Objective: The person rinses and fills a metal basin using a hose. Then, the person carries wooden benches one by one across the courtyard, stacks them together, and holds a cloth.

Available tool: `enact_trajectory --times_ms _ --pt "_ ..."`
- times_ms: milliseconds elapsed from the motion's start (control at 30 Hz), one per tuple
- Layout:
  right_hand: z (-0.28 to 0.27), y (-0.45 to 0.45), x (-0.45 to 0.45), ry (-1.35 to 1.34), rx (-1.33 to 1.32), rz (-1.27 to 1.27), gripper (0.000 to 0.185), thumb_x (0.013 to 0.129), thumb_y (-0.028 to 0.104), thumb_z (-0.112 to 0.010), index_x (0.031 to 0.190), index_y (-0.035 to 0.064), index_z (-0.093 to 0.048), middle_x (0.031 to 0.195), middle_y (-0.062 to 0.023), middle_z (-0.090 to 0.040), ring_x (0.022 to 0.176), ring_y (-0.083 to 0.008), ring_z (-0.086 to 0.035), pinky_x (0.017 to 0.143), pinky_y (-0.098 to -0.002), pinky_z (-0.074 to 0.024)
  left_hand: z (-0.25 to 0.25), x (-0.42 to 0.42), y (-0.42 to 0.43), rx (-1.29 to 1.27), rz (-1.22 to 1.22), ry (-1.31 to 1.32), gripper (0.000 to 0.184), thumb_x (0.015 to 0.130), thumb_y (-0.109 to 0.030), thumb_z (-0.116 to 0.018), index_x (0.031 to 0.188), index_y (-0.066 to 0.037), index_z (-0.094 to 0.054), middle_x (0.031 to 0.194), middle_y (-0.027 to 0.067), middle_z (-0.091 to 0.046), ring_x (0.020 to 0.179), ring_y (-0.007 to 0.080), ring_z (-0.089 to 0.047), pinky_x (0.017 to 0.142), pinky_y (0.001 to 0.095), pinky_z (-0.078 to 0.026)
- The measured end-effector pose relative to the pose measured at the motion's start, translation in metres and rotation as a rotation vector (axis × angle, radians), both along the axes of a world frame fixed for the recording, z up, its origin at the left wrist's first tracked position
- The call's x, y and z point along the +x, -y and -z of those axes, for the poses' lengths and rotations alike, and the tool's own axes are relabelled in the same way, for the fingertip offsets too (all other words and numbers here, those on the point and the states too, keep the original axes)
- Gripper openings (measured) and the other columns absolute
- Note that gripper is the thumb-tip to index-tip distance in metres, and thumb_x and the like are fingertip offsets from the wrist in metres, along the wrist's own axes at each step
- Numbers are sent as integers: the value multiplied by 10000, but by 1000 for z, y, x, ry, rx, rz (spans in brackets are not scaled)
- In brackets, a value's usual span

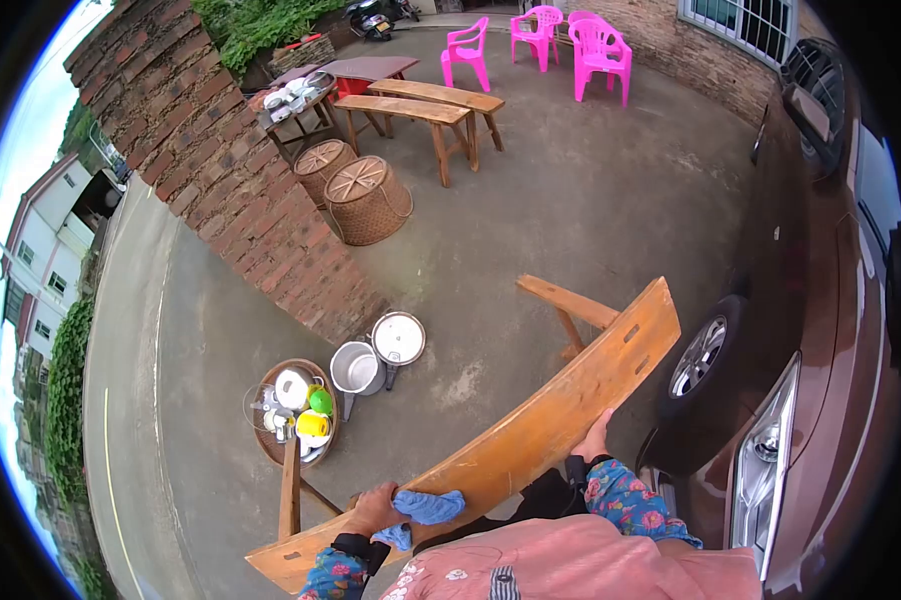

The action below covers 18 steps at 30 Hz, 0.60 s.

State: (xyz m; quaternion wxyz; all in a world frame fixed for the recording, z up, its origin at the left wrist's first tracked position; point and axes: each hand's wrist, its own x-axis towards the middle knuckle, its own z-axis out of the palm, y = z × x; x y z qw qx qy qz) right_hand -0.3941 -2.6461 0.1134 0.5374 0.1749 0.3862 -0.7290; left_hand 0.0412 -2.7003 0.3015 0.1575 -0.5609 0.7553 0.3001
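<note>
A long wooden bench [530, 420] is tilted in front of me, its seat running from lower left to upper right and its legs sticking out on the far side. My left hand [373, 508] is closed at the lower-left part of the seat, with a crumpled blue cloth [428, 506] bunched at its thumb side against the wood. Part of the cloth hangs below that hand. Nearer the upper-right end, my right hand [598, 435] is closed on the seat's near edge, its fingertips partly hidden.
A dark red car [820, 300] stands close on my right. Beyond the bench are a round basket of kitchenware [260, 435], a metal pot [357, 368] and a round lid [398, 338]. A brick wall [240, 210], woven baskets [368, 205], two benches [405, 107] and pink chairs [602, 55] stand farther off.
</note>
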Motion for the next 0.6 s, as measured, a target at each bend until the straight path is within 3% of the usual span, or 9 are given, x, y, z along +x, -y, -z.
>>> enact_trajectory --times_ms 100,167,300,367,533,600 --pt "-24 66 -75 -47 77 26 783 889 709 -274 1402 124 -363 1422 -78 -412 1265 -305 -415 1053 -442 -338 -16 -77 49 -75 -2 -46 603 567 -363 -804 1060 -81 -602 1015 164 -635 977 355 -596 854 425 -476" --pt "-13 94 -118 -110 -71 56 780 889 711 -262 1412 140 -354 1436 -83 -393 1276 -317 -404 1057 -485 -326 -5 -111 76 -185 50 -134 609 570 -408 -796 1044 -87 -588 989 168 -632 965 355 -599 845 457 -458" --pt "-23 154 -203 -139 77 97 790 881 720 -268 1415 144 -348 1437 -81 -392 1276 -317 -404 1056 -490 -325 -12 -205 140 -202 88 -141 546 582 -333 -766 1025 -75 -578 982 168 -628 946 362 -600 835 459 -461" --pt "-20 179 -246 -125 -36 93 797 873 733 -262 1417 158 -347 1442 -81 -385 1287 -319 -389 1060 -501 -313 -3 -246 176 -199 102 -158 544 578 -319 -766 1026 -74 -577 974 165 -628 939 362 -601 830 455 -464" --pt "6 227 -344 -97 84 130 823 871 737 -253 1420 131 -339 1466 -78 -346 1311 -313 -354 1079 -489 -281 27 -344 271 -169 138 -180 557 561 -311 -782 1022 -75 -578 990 158 -623 955 370 -588 846 442 -455" --pt "-25 274 -393 -216 -20 187 848 855 758 -247 1427 138 -330 1471 -79 -337 1318 -320 -340 1085 -506 -261 25 -401 326 -185 128 -204 549 543 -261 -803 1008 -65 -585 963 162 -622 968 359 -578 857 440 -441"
